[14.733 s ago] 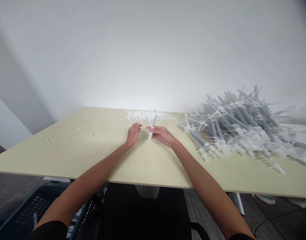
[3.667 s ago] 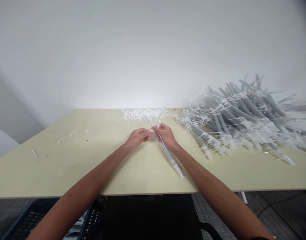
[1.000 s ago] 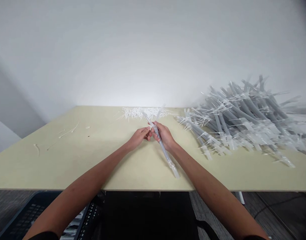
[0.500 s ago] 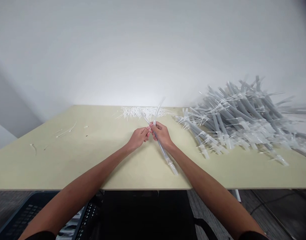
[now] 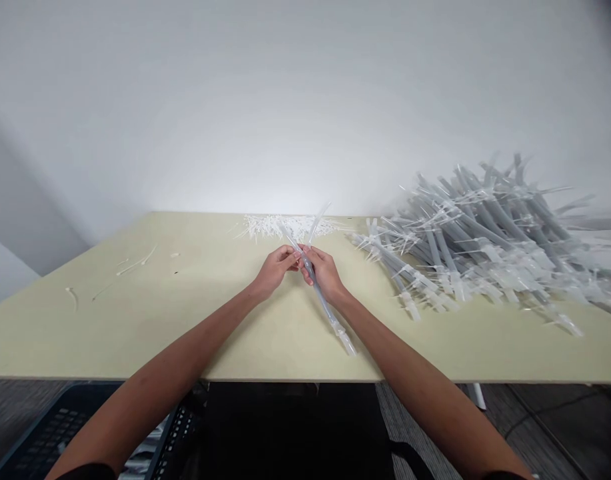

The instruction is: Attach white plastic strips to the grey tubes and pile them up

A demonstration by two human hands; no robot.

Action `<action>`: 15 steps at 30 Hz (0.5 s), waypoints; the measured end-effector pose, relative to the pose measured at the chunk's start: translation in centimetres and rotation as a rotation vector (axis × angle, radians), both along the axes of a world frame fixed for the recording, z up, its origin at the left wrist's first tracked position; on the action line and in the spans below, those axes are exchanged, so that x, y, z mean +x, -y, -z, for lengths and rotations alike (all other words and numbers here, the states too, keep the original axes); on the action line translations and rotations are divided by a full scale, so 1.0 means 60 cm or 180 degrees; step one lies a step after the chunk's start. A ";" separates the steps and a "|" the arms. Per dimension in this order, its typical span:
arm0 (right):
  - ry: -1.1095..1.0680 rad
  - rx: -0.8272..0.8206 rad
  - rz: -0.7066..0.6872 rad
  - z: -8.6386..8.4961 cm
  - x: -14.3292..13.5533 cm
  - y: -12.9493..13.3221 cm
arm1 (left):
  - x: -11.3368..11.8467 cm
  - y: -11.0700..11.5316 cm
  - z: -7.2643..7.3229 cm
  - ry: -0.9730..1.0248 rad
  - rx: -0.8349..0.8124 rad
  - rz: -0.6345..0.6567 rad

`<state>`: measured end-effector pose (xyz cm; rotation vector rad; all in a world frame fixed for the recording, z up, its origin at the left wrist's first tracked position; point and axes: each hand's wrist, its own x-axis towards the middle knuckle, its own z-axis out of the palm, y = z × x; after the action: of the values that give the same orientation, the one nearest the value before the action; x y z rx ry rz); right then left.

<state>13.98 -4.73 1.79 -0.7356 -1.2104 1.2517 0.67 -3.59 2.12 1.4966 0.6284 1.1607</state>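
Observation:
Both my hands meet over the middle of the table, closed around the upper part of a clear-grey plastic tube [image 5: 322, 303]. My left hand [image 5: 276, 268] pinches it from the left, thumb and fingers pressed together. From the right, my right hand [image 5: 324, 272] grips it, with fingers curled behind. Above the hands two clear ends spread apart like a V. The lower end slants toward me and carries a whitish sleeve [image 5: 346, 341] with a tie around it. Any small piece between my fingertips is hidden.
White cable ties [image 5: 290, 227] lie heaped at the table's back edge. A large pile of similar tied tubes [image 5: 485, 227] covers the right side. A few loose ties [image 5: 138, 261] are scattered on the left. Below the table stands a dark blue basket [image 5: 75, 400].
My left hand has shifted slightly, its thumb now lying against the tube. The tube has turned a little between my hands, its left branch showing more. The view has moved slightly.

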 end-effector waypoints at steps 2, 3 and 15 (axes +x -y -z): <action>-0.0009 -0.0001 0.0008 0.000 -0.001 0.000 | 0.001 0.002 0.000 0.0070 0.0026 -0.0016; -0.0021 0.0005 0.0002 0.000 -0.001 0.000 | 0.001 0.002 0.000 0.0095 0.0033 -0.0041; -0.0023 -0.0203 0.0067 -0.008 -0.007 0.006 | -0.002 -0.005 0.010 -0.0202 0.0056 -0.0228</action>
<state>13.58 -5.06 2.30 -0.7880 -1.1587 1.2793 0.53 -3.31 1.51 1.5416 0.7216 1.1798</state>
